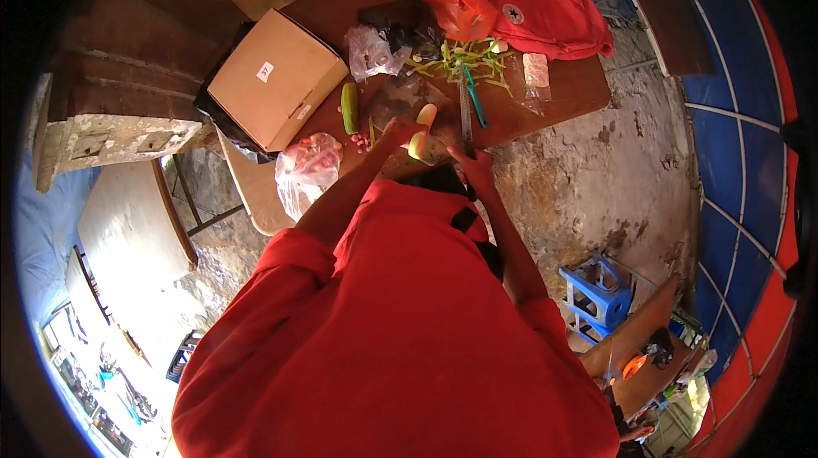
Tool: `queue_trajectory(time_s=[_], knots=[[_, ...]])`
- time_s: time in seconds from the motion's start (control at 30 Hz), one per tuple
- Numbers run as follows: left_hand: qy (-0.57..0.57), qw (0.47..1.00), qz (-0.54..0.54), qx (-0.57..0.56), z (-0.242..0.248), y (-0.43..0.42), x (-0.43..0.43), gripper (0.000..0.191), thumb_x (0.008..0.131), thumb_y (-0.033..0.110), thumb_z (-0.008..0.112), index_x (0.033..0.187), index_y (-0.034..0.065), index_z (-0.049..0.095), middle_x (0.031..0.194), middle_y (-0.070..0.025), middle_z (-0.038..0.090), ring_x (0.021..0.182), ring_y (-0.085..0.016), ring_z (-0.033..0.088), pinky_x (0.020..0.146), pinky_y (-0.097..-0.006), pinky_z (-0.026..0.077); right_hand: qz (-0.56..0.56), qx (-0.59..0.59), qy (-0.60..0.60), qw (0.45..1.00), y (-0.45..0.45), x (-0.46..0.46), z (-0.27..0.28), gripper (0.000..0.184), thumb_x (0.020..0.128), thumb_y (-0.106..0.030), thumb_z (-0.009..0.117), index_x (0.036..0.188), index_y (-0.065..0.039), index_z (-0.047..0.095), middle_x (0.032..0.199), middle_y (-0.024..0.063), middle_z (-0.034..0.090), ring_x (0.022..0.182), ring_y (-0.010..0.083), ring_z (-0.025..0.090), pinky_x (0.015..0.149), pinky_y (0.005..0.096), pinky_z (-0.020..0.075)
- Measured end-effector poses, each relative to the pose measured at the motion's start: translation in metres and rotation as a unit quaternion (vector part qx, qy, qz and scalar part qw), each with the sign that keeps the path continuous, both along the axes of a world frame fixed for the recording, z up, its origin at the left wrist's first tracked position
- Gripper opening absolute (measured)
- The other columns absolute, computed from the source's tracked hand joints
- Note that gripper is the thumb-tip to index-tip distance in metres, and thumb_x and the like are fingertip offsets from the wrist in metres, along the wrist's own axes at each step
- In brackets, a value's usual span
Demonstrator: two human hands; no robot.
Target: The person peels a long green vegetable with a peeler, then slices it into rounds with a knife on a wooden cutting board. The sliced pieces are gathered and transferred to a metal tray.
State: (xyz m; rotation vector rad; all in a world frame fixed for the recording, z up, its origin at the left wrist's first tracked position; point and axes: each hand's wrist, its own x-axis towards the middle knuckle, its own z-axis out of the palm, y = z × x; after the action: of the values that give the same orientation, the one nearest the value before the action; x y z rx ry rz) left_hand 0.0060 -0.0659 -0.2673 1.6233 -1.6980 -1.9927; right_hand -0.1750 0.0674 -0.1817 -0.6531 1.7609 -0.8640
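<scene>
My left hand (404,132) grips a pale peeled cucumber (427,115) over a dark board or mat on the table. Its lower part (416,146) shows below my fingers; whether the two parts are joined cannot be told. My right hand (476,169) is closed around the dark handle of a long knife (466,106), whose speckled blade points away from me. Beside that blade lies a teal-handled tool (476,100). An unpeeled cucumber (349,108) rests left of the board, near small reddish pieces (360,142), perhaps shallots.
Green peelings (479,62) are heaped beyond the knife. Around the brown table (575,88) stand a cardboard box (275,74), a filled clear bag (308,167), a black bag (409,23), an orange bag (457,4) and a red backpack (543,7). Blue stools (597,295) stand behind me on the right.
</scene>
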Motion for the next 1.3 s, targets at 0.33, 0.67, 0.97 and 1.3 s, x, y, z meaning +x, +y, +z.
queue_trajectory(time_s=[0.33, 0.67, 0.97, 1.3], knots=[[0.411, 0.831, 0.17, 0.335, 0.066, -0.005, 0.017, 0.042, 0.084, 0.025, 0.065, 0.115, -0.0012, 0.054, 0.105, -0.0122, 0.061, 0.094, -0.023, 0.063, 0.087, -0.0382, 0.053, 0.045, -0.11, -0.028, 0.993, -0.024, 0.015, 0.083, 0.033, 0.08, -0.032, 0.08, 0.08, -0.008, 0.057, 0.064, -0.0026, 0.054, 0.045, 0.005, 0.044, 0.04, 0.0221, 0.0327], [-0.035, 0.982, -0.045, -0.182, 0.014, 0.003, 0.02, 0.039, 0.084, 0.037, 0.062, 0.098, 0.0012, 0.067, 0.101, -0.0195, 0.065, 0.096, -0.031, 0.064, 0.078, -0.043, 0.052, 0.135, -0.113, 0.145, 0.974, -0.027, -0.018, 0.022, 0.059, 0.092, -0.054, 0.057, 0.067, -0.001, 0.062, 0.054, 0.0047, 0.055, 0.05, 0.0146, 0.055, 0.05, 0.0324, 0.0424], [-0.142, 0.923, -0.012, -0.357, -0.002, 0.029, 0.005, 0.063, 0.082, 0.034, 0.063, 0.131, -0.0016, 0.045, 0.114, -0.0303, 0.057, 0.104, -0.043, 0.059, 0.082, -0.0488, 0.05, 0.174, -0.128, 0.298, 0.93, 0.001, -0.028, -0.061, 0.068, 0.087, -0.064, 0.056, 0.059, -0.001, 0.06, 0.049, 0.0147, 0.051, 0.049, 0.03, 0.059, 0.054, 0.0443, 0.0429], [-0.172, 0.869, -0.05, -0.46, 0.011, 0.031, 0.006, 0.053, 0.086, 0.013, 0.058, 0.135, 0.0036, 0.041, 0.115, -0.023, 0.051, 0.108, -0.04, 0.052, 0.089, -0.0463, 0.047, 0.244, -0.073, 0.33, 0.909, -0.002, -0.023, -0.059, 0.062, 0.09, -0.058, 0.057, 0.055, -0.006, 0.058, 0.045, 0.0039, 0.052, 0.043, 0.017, 0.055, 0.05, 0.0337, 0.0452]])
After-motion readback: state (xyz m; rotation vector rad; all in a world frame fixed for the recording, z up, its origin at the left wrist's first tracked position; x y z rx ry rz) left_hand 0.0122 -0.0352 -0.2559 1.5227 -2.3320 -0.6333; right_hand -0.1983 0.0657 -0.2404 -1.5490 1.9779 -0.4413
